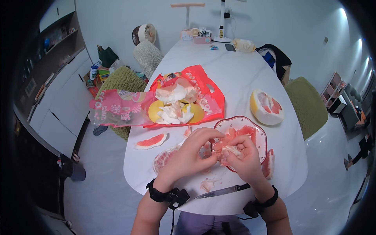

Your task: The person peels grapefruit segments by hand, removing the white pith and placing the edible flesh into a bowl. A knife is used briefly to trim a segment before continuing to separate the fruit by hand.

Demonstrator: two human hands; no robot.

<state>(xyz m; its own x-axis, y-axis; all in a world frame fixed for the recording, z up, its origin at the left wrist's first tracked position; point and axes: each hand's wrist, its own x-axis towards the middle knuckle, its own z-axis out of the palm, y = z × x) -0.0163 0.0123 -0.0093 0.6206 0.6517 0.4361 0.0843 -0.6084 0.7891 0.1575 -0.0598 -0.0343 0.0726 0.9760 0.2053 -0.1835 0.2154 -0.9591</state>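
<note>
My left hand (191,154) and my right hand (246,161) meet over a white plate with a dark red rim (262,132). Between them is a peeled piece of pink pomelo flesh (218,147), its near side against my left fingertips and thumb. My right thumb and fingers pinch whitish membrane (234,151) on it. More pink pulp (248,131) lies on the plate. A cut pomelo piece (162,160) is partly hidden behind my left hand. One rind-backed wedge (268,164) rests right of the plate, another wedge (151,141) at the left.
A knife (218,192) lies near the table's front edge, beside a membrane scrap (208,184). Yellow-and-white peels (173,113) sit on a red plastic bag (216,102). A large cut pomelo (265,108) stands at the right. A phone (230,47) and lamp (221,38) are far back.
</note>
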